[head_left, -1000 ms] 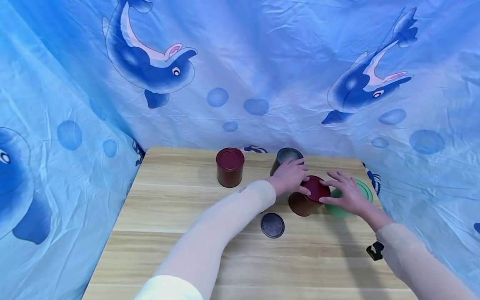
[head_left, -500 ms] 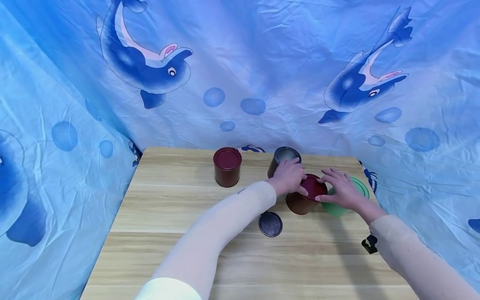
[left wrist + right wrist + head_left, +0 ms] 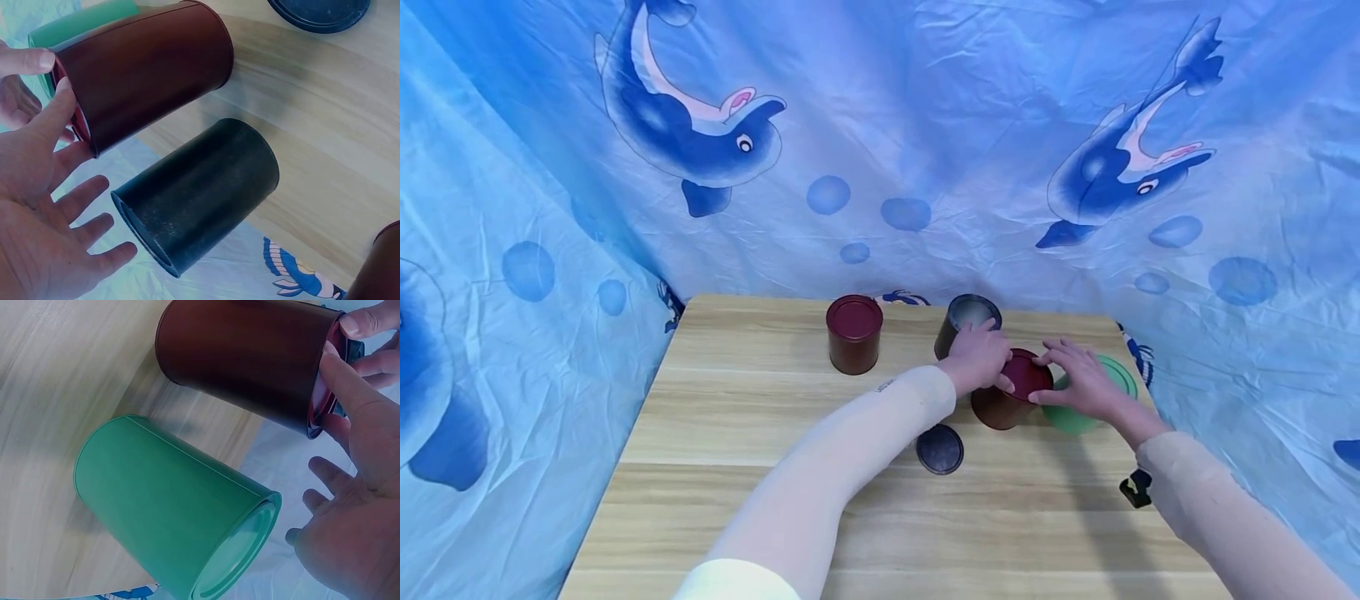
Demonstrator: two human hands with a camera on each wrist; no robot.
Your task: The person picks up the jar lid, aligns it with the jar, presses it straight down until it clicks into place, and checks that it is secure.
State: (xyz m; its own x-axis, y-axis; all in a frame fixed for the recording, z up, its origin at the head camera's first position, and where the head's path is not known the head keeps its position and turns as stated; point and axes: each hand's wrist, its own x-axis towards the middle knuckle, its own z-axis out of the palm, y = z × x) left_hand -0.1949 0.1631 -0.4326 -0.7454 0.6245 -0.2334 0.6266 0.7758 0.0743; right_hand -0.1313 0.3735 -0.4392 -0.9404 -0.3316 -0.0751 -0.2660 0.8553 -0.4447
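A dark red can (image 3: 994, 408) with a red lid (image 3: 1028, 377) stands on the wooden table between both hands. At the lid's left side, my left hand (image 3: 979, 357) pinches the rim with thumb and index finger, the other fingers spread out over a black can (image 3: 200, 194). My right hand (image 3: 1081, 382) holds the opposite side of the rim likewise, its thumb on the lid face and its remaining fingers spread above a green can (image 3: 162, 500). The black can's top shows a greyish recess within its rim, partly covered by the left hand.
A loose black lid (image 3: 940, 450) lies flat on the table (image 3: 760, 500), in front of the red can. Another dark red can (image 3: 854, 354), lidded, stands at the back left. Blue dolphin-print cloth (image 3: 865, 125) closes off the back and sides.
The whole head view has shifted slightly. Both hands keep to the red lid's rim, the right thumb and fingers now a little further in over it.
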